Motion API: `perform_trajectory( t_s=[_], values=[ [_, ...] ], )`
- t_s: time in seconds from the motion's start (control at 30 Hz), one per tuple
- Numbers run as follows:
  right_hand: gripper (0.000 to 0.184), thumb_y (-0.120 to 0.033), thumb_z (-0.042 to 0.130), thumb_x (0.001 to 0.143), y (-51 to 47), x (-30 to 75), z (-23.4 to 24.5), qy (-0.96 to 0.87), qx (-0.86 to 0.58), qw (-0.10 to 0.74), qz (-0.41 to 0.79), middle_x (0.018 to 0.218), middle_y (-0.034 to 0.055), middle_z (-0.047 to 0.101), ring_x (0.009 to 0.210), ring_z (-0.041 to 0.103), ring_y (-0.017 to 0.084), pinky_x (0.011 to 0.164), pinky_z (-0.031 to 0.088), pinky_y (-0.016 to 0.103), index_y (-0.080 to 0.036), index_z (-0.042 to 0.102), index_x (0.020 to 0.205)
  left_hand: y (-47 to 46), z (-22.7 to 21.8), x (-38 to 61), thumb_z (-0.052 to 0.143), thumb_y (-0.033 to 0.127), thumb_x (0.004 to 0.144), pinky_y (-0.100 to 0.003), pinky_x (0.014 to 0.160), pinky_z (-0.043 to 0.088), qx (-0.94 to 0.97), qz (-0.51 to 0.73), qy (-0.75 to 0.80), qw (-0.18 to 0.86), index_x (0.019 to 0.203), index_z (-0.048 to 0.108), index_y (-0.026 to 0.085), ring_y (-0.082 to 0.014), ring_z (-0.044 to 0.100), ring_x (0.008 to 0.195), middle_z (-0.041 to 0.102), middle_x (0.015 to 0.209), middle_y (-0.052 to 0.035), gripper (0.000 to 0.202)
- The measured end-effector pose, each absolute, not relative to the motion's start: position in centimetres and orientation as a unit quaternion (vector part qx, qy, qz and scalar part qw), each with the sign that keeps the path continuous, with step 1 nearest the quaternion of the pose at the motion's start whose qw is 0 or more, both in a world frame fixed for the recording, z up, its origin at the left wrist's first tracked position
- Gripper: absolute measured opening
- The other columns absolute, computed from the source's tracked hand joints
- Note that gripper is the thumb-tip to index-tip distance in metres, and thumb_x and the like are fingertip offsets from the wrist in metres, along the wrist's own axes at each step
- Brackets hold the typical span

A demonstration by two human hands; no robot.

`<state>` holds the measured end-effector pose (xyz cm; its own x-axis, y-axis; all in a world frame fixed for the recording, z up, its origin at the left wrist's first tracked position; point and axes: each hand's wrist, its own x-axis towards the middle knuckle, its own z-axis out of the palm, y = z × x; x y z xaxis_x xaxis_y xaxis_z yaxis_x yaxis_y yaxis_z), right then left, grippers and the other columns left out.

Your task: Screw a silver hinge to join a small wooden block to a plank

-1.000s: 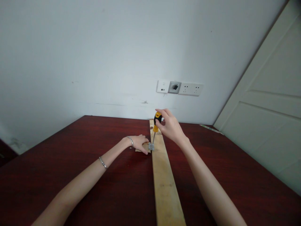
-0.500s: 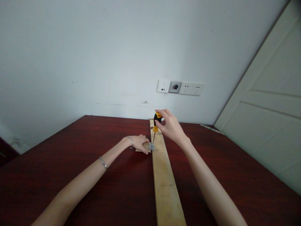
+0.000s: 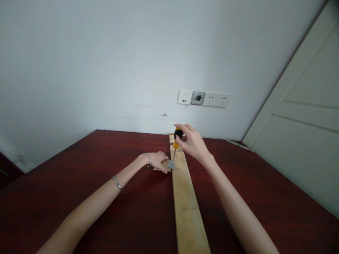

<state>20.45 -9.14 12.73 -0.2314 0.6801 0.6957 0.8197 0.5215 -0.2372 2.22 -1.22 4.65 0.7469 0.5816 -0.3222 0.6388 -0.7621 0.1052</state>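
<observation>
A long pale wooden plank (image 3: pixel 186 204) lies lengthwise on the dark red table (image 3: pixel 106 183). A small metal hinge (image 3: pixel 171 164) sits at the plank's left edge, joining it to a small wooden piece (image 3: pixel 162 165). My right hand (image 3: pixel 192 143) is closed round the yellow and black handle of a screwdriver (image 3: pixel 176 138), which stands nearly upright with its tip on the hinge. My left hand (image 3: pixel 156 160) lies on the small wooden piece beside the hinge, fingers curled down and pressing on it.
A white wall rises behind the table, with a row of sockets and a switch (image 3: pixel 202 98). A pale panelled door (image 3: pixel 299 120) stands at the right. A thin strip (image 3: pixel 238 144) lies near the table's far right edge.
My right fingers have shifted a little round the screwdriver handle, so less of its yellow cap shows. The left hand and plank stay where they were.
</observation>
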Motion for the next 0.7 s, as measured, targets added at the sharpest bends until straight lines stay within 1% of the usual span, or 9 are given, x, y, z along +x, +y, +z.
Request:
perform_trajectory(
  t_s=[0.1,0.2,0.27,0.4,0.47,0.53,0.63,0.7],
  values=[
    [0.042,-0.029,0.055,0.087,-8.97,20.51,12.67,-0.781,-0.482,0.386,-0.093,0.107,0.0085,0.06,0.077,0.062,0.019,0.075,0.053,0.033,-0.023,0.053,0.129,-1.16,4.56,2.25,0.057,0.074,0.065,-0.034,0.084,0.045,0.93,-0.134,0.327,0.099,0.129,0.053,0.018,-0.0313,0.052,0.108,0.057,0.118,-0.0143,0.085],
    [0.037,-0.034,0.056,0.088,-8.66,20.65,12.55,-0.771,-0.494,0.391,-0.094,0.106,0.0091,0.058,0.071,0.06,0.017,0.074,0.053,0.034,-0.023,0.057,0.123,-1.13,4.53,2.25,0.057,0.073,0.066,-0.033,0.084,0.045,0.932,-0.132,0.324,0.098,0.128,0.054,0.018,-0.0309,0.052,0.107,0.058,0.117,-0.0138,0.083],
    [0.035,-0.031,0.055,0.089,-8.55,20.71,12.53,-0.771,-0.493,0.395,-0.085,0.108,0.0092,0.057,0.073,0.06,0.018,0.075,0.053,0.035,-0.023,0.057,0.123,-1.14,4.57,2.24,0.057,0.073,0.066,-0.033,0.086,0.045,0.931,-0.134,0.323,0.101,0.129,0.053,0.018,-0.0309,0.052,0.108,0.058,0.117,-0.014,0.084],
    [0.05,-0.021,0.052,0.085,-8.65,20.56,12.56,-0.778,-0.478,0.401,-0.068,0.112,0.0112,0.058,0.085,0.061,0.022,0.079,0.053,0.037,-0.019,0.044,0.135,-1.16,4.62,2.22,0.058,0.072,0.066,-0.033,0.087,0.044,0.929,-0.137,0.326,0.104,0.132,0.051,0.017,-0.0308,0.051,0.109,0.057,0.118,-0.0144,0.085],
    [0.053,-0.018,0.052,0.083,-8.74,20.45,12.52,-0.781,-0.471,0.403,-0.074,0.114,0.0127,0.057,0.092,0.06,0.024,0.083,0.052,0.039,-0.016,0.043,0.135,-1.15,4.58,2.21,0.058,0.072,0.066,-0.033,0.087,0.044,0.929,-0.136,0.328,0.104,0.132,0.051,0.018,-0.0307,0.051,0.109,0.057,0.118,-0.014,0.085],
    [0.05,-0.022,0.054,0.083,-8.76,20.43,12.41,-0.783,-0.47,0.399,-0.082,0.117,0.0132,0.053,0.095,0.06,0.025,0.082,0.053,0.039,-0.018,0.046,0.133,-1.13,4.52,2.19,0.058,0.072,0.066,-0.033,0.087,0.045,0.93,-0.133,0.327,0.105,0.131,0.052,0.018,-0.0308,0.051,0.109,0.057,0.118,-0.0142,0.085],
    [0.046,-0.033,0.058,0.085,-8.6,20.59,12.22,-0.778,-0.484,0.393,-0.082,0.115,0.0119,0.049,0.086,0.061,0.022,0.074,0.055,0.038,-0.023,0.051,0.13,-1.12,4.49,2.17,0.057,0.073,0.066,-0.034,0.086,0.045,0.929,-0.132,0.328,0.106,0.13,0.052,0.018,-0.031,0.051,0.109,0.056,0.118,-0.0148,0.084],
    [0.046,-0.033,0.057,0.086,-8.46,20.71,12.17,-0.778,-0.487,0.389,-0.075,0.112,0.0114,0.049,0.082,0.061,0.021,0.073,0.055,0.037,-0.023,0.05,0.131,-1.13,4.5,2.16,0.057,0.073,0.066,-0.034,0.087,0.045,0.929,-0.133,0.329,0.107,0.131,0.051,0.018,-0.0309,0.051,0.11,0.056,0.119,-0.0146,0.085]
  ],
)
